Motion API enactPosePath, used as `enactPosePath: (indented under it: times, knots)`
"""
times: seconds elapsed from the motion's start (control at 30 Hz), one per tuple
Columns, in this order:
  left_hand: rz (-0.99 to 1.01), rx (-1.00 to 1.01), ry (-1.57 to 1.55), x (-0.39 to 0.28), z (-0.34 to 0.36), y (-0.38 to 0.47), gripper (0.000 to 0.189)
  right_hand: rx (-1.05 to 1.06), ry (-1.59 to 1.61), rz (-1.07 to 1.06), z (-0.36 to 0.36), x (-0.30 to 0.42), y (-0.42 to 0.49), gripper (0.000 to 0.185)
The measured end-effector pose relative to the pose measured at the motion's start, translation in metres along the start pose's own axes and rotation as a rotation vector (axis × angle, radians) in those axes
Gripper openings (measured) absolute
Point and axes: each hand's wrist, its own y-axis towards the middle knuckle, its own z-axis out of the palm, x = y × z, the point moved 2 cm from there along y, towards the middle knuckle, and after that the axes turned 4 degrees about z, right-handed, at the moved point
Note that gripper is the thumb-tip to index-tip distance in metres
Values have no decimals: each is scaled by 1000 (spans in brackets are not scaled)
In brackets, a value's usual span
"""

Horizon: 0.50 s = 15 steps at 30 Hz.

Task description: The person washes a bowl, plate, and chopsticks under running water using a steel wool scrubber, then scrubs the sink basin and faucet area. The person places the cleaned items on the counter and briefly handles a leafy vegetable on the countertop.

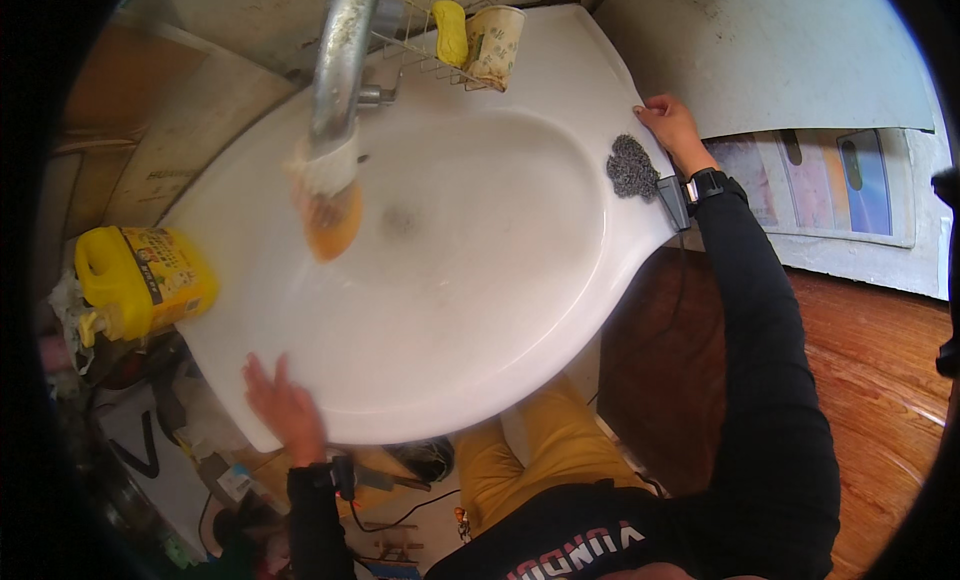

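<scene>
A white ceramic washbasin (480, 272) lies before me, with a dark spot around its drain. My left hand (285, 407) is at the front left corner of its rim, fingers spread and holding nothing; it is slightly blurred. At the right rim is my right hand (669, 126), its fingers bent against the edge; whether they grip it is unclear. A grey steel wool scourer (632, 167) rests on the rim close to my right wrist. Over the bowl reaches a worn metal faucet (341, 70), with whitish wrapping and a blurred orange piece (334, 224) at its end.
A yellow pump bottle (154, 280) stands at the basin's left edge. Behind the basin, a wire rack (420, 47) holds a yellow soap bar (451, 32) and a patterned paper cup (495, 44). Cables hang from devices at both wrists. Reddish wooden flooring (862, 377) lies to the right.
</scene>
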Motion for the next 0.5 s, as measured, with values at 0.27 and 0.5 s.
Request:
enactPosePath:
  times: [0.27, 0.5]
  knots:
    - [17, -3, -11, -1, -1, 1, 52, -148, -73, -151, -4, -2, -7, 24]
    - [32, -4, 13, 0, -1, 1, 52, 97, 356, 248, -10, -13, -4, 19]
